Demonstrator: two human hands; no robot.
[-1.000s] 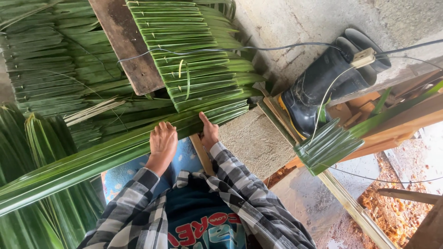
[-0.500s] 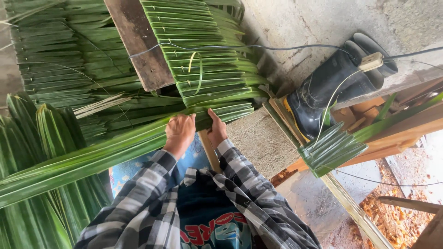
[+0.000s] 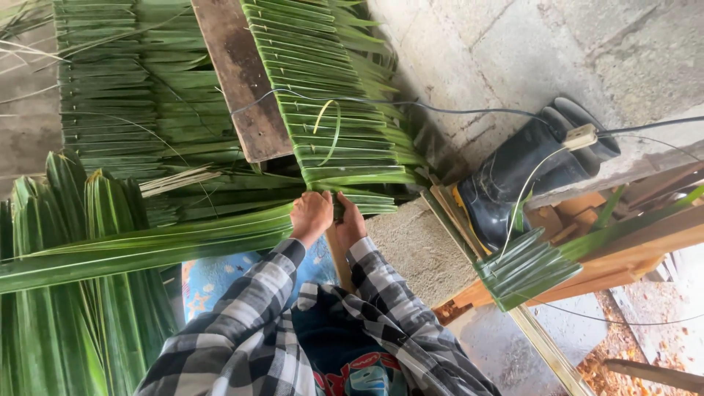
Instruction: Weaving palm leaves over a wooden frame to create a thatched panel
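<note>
My left hand and my right hand are close together, both gripping a long folded green palm leaf that stretches off to the left. The hands sit at the lower edge of a woven panel of folded palm leaves, beside a thin wooden slat under my right wrist. Both arms wear black-and-white checked sleeves. My fingertips are hidden against the leaf.
A weathered wooden plank lies across the leaf panels. A stack of loose palm leaves lies at lower left. Black rubber boots stand by the concrete wall, with a cable and wooden beams at right.
Both hands have shifted right along the leaf and drawn closer together. The camera view has shifted slightly.
</note>
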